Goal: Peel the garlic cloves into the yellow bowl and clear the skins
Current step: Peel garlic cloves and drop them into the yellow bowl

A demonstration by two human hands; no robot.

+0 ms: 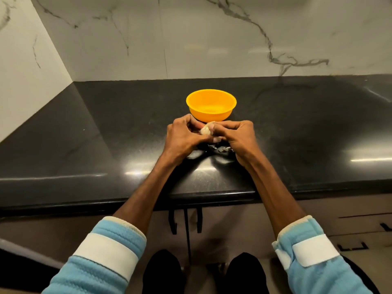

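1. White marble wall (191, 39), glossy with grey veins, rises behind and to the left.
2. Polished black stone tabletop (106, 134), speckled and reflective, with a rounded front edge.
3. Light blue fleece sleeves (101, 251), each crossed by a white strap, pushed up the forearms.
4. Left hand (182, 136) and right hand (237, 136) meet just in front of the bowl, fingers curled, both pinching the garlic between them.
5. Round yellow plastic bowl (210, 115), smooth and upright, stands mid-tabletop just behind the hands.
6. Pale papery garlic piece (206, 130), lumpy, is held above the tabletop. Its long axis runs roughly between the two hands, with the right end tilted towards the bowl.
7. Small pale flakes of skin (220, 148) lie on the tabletop beneath the hands.
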